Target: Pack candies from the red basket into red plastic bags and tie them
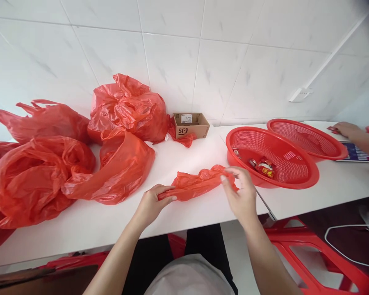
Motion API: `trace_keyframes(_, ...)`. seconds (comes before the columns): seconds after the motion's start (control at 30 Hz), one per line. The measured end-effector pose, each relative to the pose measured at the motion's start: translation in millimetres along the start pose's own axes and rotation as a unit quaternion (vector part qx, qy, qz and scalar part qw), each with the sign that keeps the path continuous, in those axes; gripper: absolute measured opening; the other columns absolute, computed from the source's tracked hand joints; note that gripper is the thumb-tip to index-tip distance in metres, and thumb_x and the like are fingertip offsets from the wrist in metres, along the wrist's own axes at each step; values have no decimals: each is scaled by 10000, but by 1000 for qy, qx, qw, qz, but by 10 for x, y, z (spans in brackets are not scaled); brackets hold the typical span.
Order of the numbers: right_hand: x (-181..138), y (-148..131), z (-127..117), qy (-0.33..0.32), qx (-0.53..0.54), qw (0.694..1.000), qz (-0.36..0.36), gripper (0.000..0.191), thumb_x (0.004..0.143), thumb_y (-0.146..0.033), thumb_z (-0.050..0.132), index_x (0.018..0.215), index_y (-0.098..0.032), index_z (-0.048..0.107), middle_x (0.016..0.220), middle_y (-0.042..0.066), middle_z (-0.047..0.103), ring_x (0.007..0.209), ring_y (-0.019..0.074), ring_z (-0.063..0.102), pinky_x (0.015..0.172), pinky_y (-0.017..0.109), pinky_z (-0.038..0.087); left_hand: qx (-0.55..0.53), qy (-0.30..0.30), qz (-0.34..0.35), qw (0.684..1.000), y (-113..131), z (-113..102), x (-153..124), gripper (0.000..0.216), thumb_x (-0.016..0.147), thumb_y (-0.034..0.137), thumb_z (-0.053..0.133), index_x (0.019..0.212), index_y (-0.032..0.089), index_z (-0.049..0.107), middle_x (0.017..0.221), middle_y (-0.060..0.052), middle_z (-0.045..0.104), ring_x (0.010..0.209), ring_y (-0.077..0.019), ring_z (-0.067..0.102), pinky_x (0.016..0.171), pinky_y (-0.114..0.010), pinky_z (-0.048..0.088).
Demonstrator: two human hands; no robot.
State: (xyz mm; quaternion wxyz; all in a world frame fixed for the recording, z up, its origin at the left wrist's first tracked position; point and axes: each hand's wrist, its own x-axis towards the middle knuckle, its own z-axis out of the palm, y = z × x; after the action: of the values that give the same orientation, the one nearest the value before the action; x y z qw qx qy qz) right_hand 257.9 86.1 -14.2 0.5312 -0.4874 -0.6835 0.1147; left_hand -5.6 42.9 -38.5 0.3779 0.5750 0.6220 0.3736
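A crumpled red plastic bag (197,185) is stretched sideways between my two hands, just above the white table. My left hand (152,203) pinches its left end between thumb and fingers. At the other end, my right hand (241,192) grips the bag with thumb and fingertips. Close beyond my right hand stands a red plastic basket (298,166) with a few small red packets (265,168) inside. To the left of my left hand lies another red plastic bag (126,168), slumped and partly open.
Full red bags (129,108) crowd the left side of the table (172,221). A small cardboard box (190,127) sits by the wall. Behind the near basket is a second basket (332,145). Another person's hand (346,129) is above a scale (355,152). A red stool (304,250) stands below.
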Motion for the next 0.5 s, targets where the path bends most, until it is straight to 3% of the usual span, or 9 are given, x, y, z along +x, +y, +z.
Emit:
trace_keyframes(0.07,-34,-124,99,-128,-7,988,-80,106,917,-239,563,1001,-227,627,976,48,693,926,183,645,862,346,498,-34,-6,-9,999,30,42,-16,336,762,468,717,1026,266,765,880,-22,666,733,-175,598,695,-292,459)
trace_keyframes(0.13,-78,-133,228,-243,-37,962,-116,113,919,-207,558,989,-220,646,946,49,715,867,189,656,796,338,505,-77,-4,-20,997,44,83,-29,295,782,468,697,945,237,781,818,-22,666,700,-164,585,677,-283,460)
trace_keyframes(0.23,-163,-13,372,-330,-112,930,-121,125,911,-189,569,958,-195,686,949,67,728,903,228,652,798,359,494,-162,22,-41,986,20,127,-26,323,774,478,705,886,182,772,774,-41,690,706,-174,596,641,-270,470)
trace_keyframes(0.37,-262,66,325,-448,-96,887,-54,230,950,-325,526,941,-214,727,916,52,739,892,225,674,812,347,508,-308,134,-54,940,-60,88,70,325,810,512,639,859,195,686,791,-13,675,740,-140,607,685,-240,495)
trace_keyframes(0.43,-260,27,223,-466,-53,883,12,338,967,-440,471,1146,-255,691,1162,62,703,1093,248,636,930,373,493,-375,182,-63,907,-86,44,132,280,832,494,591,873,219,623,854,1,666,788,-127,621,740,-250,515)
trace_keyframes(0.5,-208,-47,117,-475,-19,875,92,461,978,-515,400,1345,-293,569,1406,54,561,1301,262,508,1048,406,435,-420,198,-81,882,-89,22,169,231,807,440,616,867,220,581,867,-2,658,789,-128,631,737,-263,531)
